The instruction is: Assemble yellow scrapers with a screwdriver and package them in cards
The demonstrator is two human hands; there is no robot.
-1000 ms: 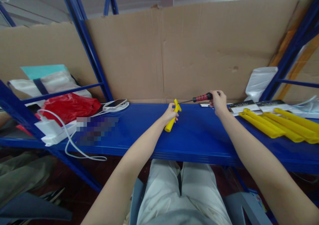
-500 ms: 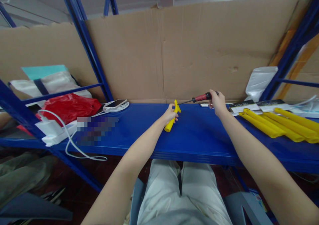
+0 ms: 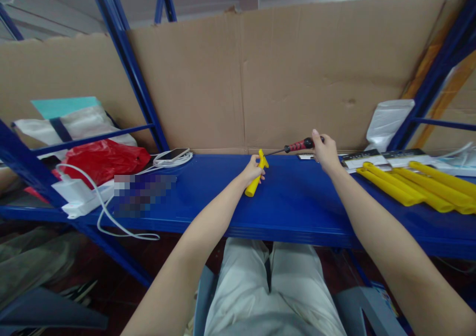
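My left hand [image 3: 253,170] is closed around a yellow plastic handle [image 3: 254,183] with a round tubular body and a T-shaped head. It holds this tilted above the blue shelf, head up. A screwdriver [image 3: 296,146] with a red and black grip points left, its thin shaft reaching the head of the yellow handle. Whether the tip sits in a screw is too small to tell. At the rear end of the screwdriver's grip, my right hand [image 3: 326,152] has its fingers closed on the black butt.
Several yellow handles [image 3: 427,187] with black-and-white cards lie at right on the blue shelf [image 3: 208,207]. To the left are a phone [image 3: 174,154], coiled white cable, a red plastic bag [image 3: 106,160] and a white charger [image 3: 76,192]. A cardboard sheet [image 3: 290,73] stands behind.
The screwdriver has turned about its long axis, and the fingers of my right hand have shifted and lifted slightly at its butt. My left hand and the yellow handle stay almost still.
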